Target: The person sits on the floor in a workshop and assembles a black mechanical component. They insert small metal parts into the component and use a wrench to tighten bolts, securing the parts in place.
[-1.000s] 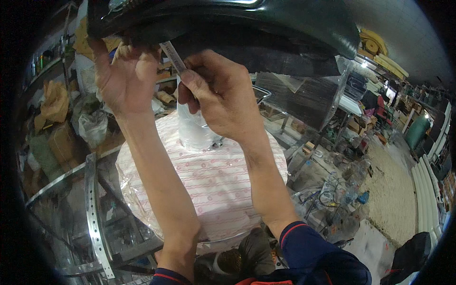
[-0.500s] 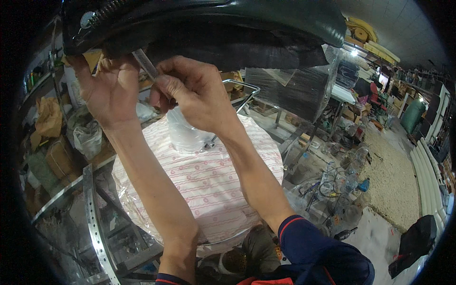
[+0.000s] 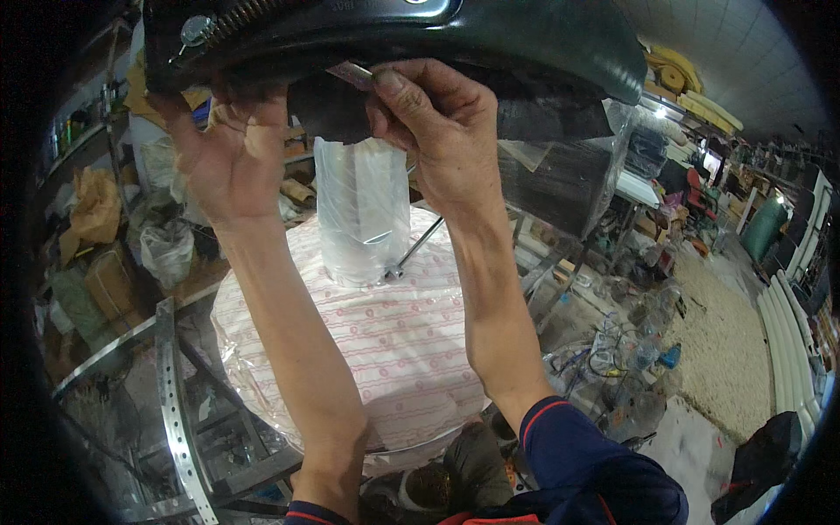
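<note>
A glossy black padded part, with a coil spring and a round metal fitting near its left end, spans the top of the view. My left hand is raised palm toward me, its fingers curled at the lower left edge of this part; the fingertips are partly hidden. My right hand pinches a thin flat metal blade between thumb and fingers, its tip pointing left at the lower edge. Dark cloth hangs from that edge between my hands.
Below stands a plastic-wrapped column on a round base covered in pink-patterned wrap. A perforated metal bar is at the left. Bottles and cables clutter the floor at the right. A wrapped dark box stands behind.
My right hand and the blade have moved right, away from my left hand. The black part sits slightly further right and higher in view, and more of the wrapped column shows.
</note>
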A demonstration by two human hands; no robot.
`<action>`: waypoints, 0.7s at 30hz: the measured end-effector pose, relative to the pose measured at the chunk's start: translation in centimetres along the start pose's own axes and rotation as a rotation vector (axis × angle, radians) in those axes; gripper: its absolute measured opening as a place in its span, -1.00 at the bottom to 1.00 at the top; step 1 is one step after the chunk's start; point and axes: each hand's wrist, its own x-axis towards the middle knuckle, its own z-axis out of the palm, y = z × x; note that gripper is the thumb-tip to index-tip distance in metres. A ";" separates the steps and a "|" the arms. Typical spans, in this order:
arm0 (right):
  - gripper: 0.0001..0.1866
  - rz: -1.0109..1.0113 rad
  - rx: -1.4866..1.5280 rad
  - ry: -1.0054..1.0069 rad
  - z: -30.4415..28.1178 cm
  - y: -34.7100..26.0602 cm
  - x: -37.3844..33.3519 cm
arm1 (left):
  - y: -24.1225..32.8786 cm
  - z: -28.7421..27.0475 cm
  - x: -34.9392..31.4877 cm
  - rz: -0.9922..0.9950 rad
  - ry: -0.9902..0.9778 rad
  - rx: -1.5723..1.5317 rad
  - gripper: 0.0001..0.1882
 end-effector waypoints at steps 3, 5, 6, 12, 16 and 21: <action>-0.84 0.138 0.100 -0.013 0.6 0.3 -1.4 | 0.3 -0.8 -0.2 -0.072 -0.031 -0.005 -0.47; -0.84 0.212 0.127 -0.107 1.5 0.4 -2.5 | 0.4 -0.7 -0.3 -0.055 -0.054 0.088 -0.46; -0.85 0.223 0.154 -0.139 2.3 0.6 -2.8 | 0.4 -0.7 -0.4 -0.018 -0.062 0.139 -0.44; -0.93 0.143 0.137 -0.092 6.8 1.2 -4.0 | 0.0 0.6 -0.8 0.081 0.153 0.429 -0.45; -0.92 0.164 0.029 -0.055 6.3 2.0 -3.9 | 2.4 -1.1 -1.1 -0.050 -0.005 0.281 -0.49; -0.81 0.171 -0.139 0.113 3.2 0.0 -2.7 | -0.9 -0.4 -0.6 0.032 -0.026 -0.054 -0.45</action>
